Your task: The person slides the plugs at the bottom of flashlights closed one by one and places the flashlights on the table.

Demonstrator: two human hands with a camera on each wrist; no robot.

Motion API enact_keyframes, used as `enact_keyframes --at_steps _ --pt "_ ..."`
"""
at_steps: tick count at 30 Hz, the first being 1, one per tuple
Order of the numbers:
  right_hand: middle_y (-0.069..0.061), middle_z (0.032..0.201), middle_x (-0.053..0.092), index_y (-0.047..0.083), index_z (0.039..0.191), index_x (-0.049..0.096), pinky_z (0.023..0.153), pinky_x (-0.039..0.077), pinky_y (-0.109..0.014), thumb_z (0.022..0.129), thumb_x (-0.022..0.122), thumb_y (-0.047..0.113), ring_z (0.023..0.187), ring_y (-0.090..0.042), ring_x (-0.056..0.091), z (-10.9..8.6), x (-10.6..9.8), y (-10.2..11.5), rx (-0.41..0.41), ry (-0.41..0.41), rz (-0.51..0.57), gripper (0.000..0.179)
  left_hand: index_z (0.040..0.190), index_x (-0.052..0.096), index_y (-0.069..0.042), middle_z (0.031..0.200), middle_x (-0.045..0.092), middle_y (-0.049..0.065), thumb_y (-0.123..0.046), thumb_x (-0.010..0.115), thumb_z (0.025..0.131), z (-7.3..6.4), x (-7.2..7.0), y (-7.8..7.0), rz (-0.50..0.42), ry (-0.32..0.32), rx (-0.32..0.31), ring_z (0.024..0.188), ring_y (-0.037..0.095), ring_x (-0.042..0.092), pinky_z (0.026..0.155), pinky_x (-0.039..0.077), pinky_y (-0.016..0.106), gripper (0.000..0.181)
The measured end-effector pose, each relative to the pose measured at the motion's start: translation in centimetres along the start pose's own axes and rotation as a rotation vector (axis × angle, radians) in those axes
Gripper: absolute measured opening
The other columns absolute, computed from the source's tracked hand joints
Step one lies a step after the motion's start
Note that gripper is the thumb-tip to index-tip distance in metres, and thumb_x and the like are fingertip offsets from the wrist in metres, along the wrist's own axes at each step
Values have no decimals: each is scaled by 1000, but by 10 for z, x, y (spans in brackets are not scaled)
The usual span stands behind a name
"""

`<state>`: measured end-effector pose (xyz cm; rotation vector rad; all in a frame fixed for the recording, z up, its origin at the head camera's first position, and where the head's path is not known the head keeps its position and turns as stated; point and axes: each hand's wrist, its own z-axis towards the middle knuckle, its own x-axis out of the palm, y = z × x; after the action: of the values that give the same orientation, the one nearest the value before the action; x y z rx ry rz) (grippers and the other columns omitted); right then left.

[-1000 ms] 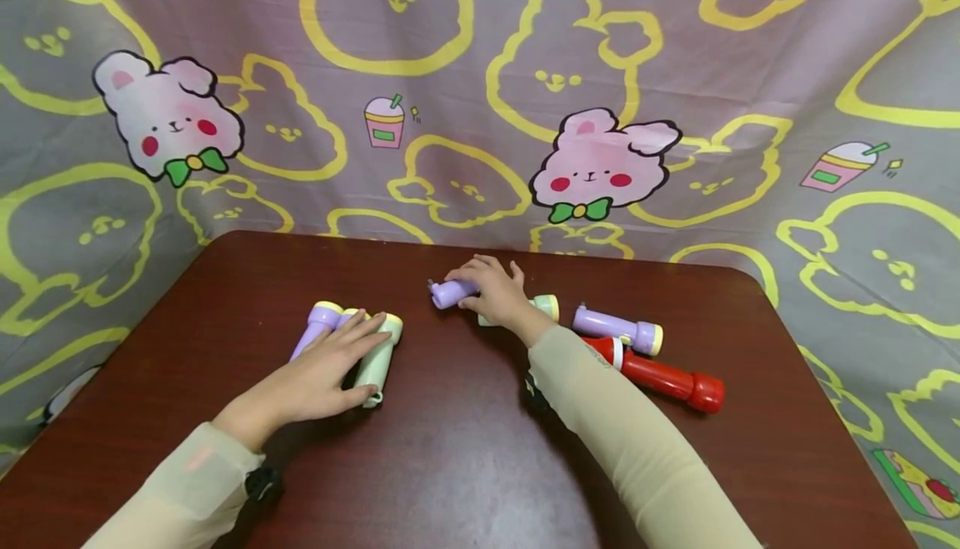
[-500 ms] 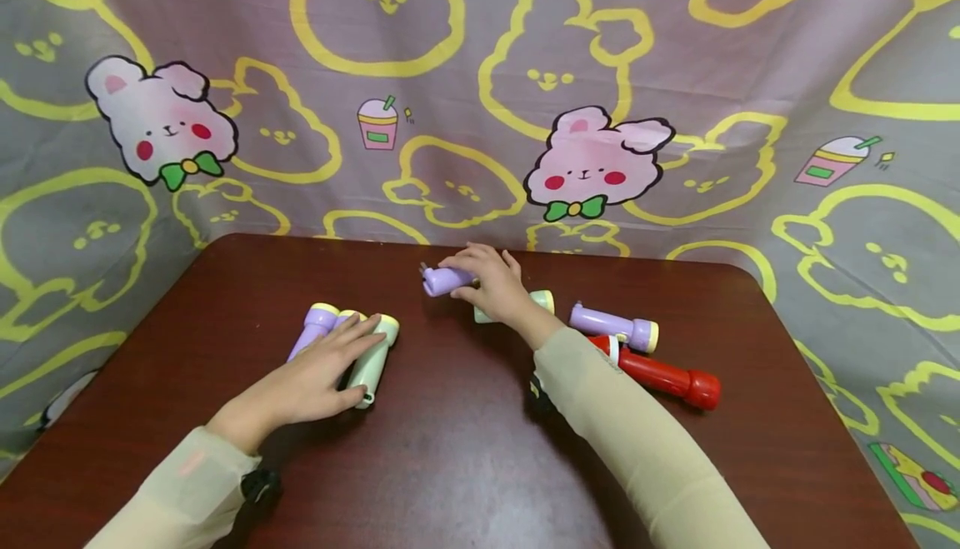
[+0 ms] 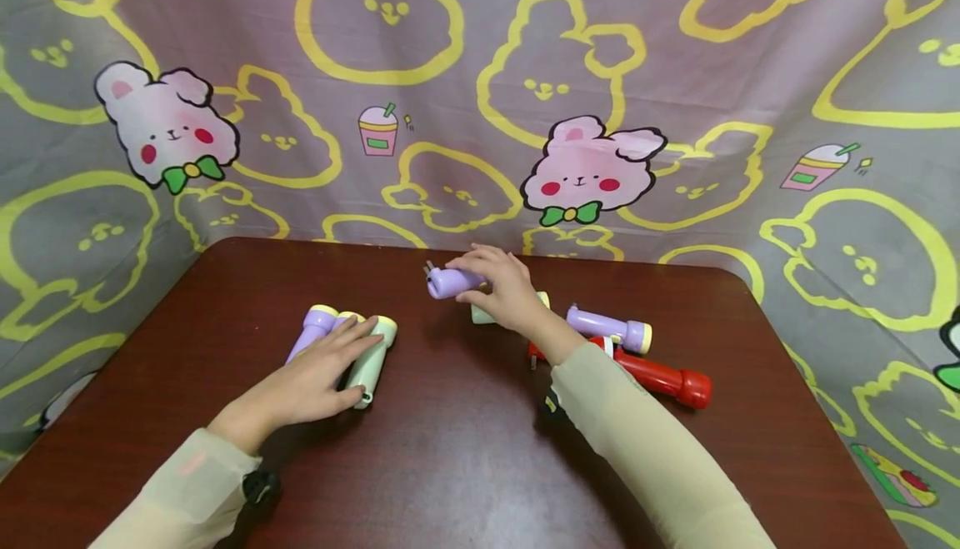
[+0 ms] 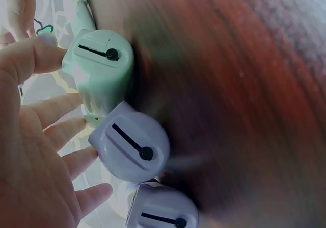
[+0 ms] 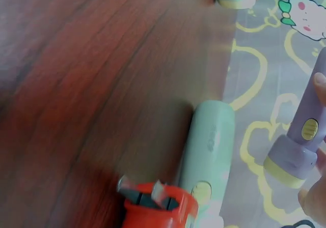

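My right hand (image 3: 510,286) grips a purple flashlight (image 3: 452,282) near the back of the table, its plug prongs pointing left. The right wrist view shows this purple flashlight (image 5: 305,113) raised off the tabletop, its yellow-rimmed head toward the camera side. On the left, my left hand (image 3: 311,374) rests with spread, nearly straight fingers over a row of flashlights. The row has a green flashlight (image 3: 371,361) on its right side and two purple ones, partly covered by the hand. In the left wrist view, the slotted ends of the green flashlight (image 4: 104,59) and a purple flashlight (image 4: 135,146) lie beside my fingertips.
Under my right hand lies another green flashlight (image 3: 483,313), half hidden. To its right are a purple flashlight (image 3: 607,326) and a red flashlight (image 3: 660,376) with exposed prongs, partly behind my sleeve. A patterned curtain (image 3: 450,116) hangs along the table's (image 3: 450,466) back edge.
My right hand has raised the purple flashlight slightly from the table, and its prongs show more clearly. My left hand stays over the row. The head view has shifted a little.
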<state>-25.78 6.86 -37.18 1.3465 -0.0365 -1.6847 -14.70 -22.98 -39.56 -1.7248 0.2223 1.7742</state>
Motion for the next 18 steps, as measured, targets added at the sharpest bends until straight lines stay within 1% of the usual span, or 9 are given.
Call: enact_keyframes --at_steps 3,5,7,8,9,11,13,16,18 --pt "-6 132 65 19 122 70 108 39 -57 80 82 18 134 -27 50 -8 -5 0 -32 -38 40 44 142 51 -2 157 38 19 -19 69 82 -1 0 -1 2 2 -3 143 50 32 110 30 67 65" --pt "-7 127 65 15 122 70 98 49 -49 79 83 14 125 -27 56 -13 -8 0 -59 -54 93 44 142 51 -2 157 38 19 -19 69 82 -1 0 -1 3 3 -3 143 50 32 110 30 67 65" --pt "-8 123 66 12 121 70 88 54 -41 79 82 9 117 -25 59 -19 -11 -1 -74 -63 143 44 142 51 -2 156 39 20 -19 69 82 -1 0 -1 3 3 -4 143 50 33 110 30 67 65" --pt "-7 122 66 12 121 70 86 55 -40 79 82 7 113 -24 60 -22 -13 -1 -78 -66 163 44 142 51 -2 156 38 20 -19 69 82 -1 0 -1 4 3 -4 143 50 33 110 30 67 65" --pt "-7 120 66 11 121 70 86 54 -40 79 82 6 111 -23 60 -24 -15 -1 -78 -69 176 45 142 51 -2 156 38 20 -19 69 82 -1 0 -2 2 2 -4 143 50 33 110 30 67 65" --pt "-5 118 67 12 121 70 90 50 -45 78 83 6 109 -23 61 -30 -18 -1 -71 -76 190 46 143 50 -2 157 38 19 -19 69 82 -1 0 -2 -2 2 -6 143 49 32 111 30 66 66" --pt "-3 117 67 14 121 70 100 42 -57 78 83 6 110 -22 62 -35 -21 -1 -58 -82 191 46 143 50 -3 157 38 19 -19 69 82 -1 -1 -3 -4 3 -8 143 49 32 111 30 66 66" --pt "-1 117 68 16 121 71 108 25 -73 78 84 9 111 -21 62 -43 -26 1 -37 -81 188 46 145 48 -4 158 37 18 -20 69 83 -2 -1 -3 -6 8 -13 144 48 32 111 30 66 67" --pt "-1 117 69 17 121 71 110 27 -67 77 84 11 110 -20 62 -48 -30 1 -47 -82 177 46 145 47 -4 158 36 18 -20 69 83 -2 -1 -3 -7 16 -19 145 47 31 112 30 65 68"
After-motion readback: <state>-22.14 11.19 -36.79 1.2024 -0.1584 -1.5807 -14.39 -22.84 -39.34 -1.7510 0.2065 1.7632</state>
